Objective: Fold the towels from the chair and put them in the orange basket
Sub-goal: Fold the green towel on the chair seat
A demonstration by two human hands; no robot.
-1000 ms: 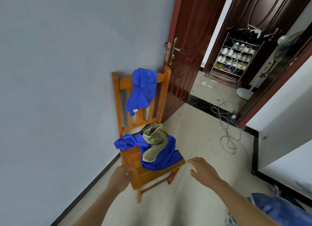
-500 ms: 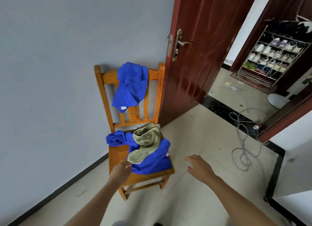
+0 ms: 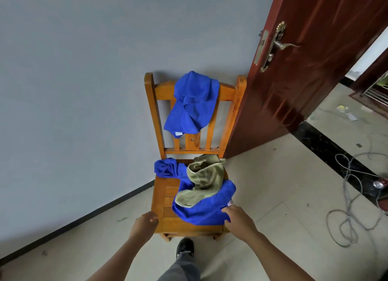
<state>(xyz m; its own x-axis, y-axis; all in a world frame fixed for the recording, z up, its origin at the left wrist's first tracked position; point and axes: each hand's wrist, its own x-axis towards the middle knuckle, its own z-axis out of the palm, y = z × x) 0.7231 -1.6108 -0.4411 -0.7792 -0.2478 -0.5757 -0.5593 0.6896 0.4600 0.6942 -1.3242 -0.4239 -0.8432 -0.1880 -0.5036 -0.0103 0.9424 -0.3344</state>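
Loosely curled and holding nothing, our left hand [image 3: 144, 222] hovers at the front left corner of the wooden chair [image 3: 165, 199]; our right hand [image 3: 238, 217] presses open fingers onto the blue towel [image 3: 206, 209] on the seat. An olive towel [image 3: 204, 180] lies across it, another blue towel [image 3: 192, 104] drapes the backrest, beside the door [image 3: 304, 70]

A dark red wooden door [image 3: 304, 75] with a brass lever handle [image 3: 279, 44] stands open beside a pale grey wall [image 3: 73, 81], while a tangled grey cable [image 3: 348, 207] lies across the tiled floor [image 3: 273, 175].
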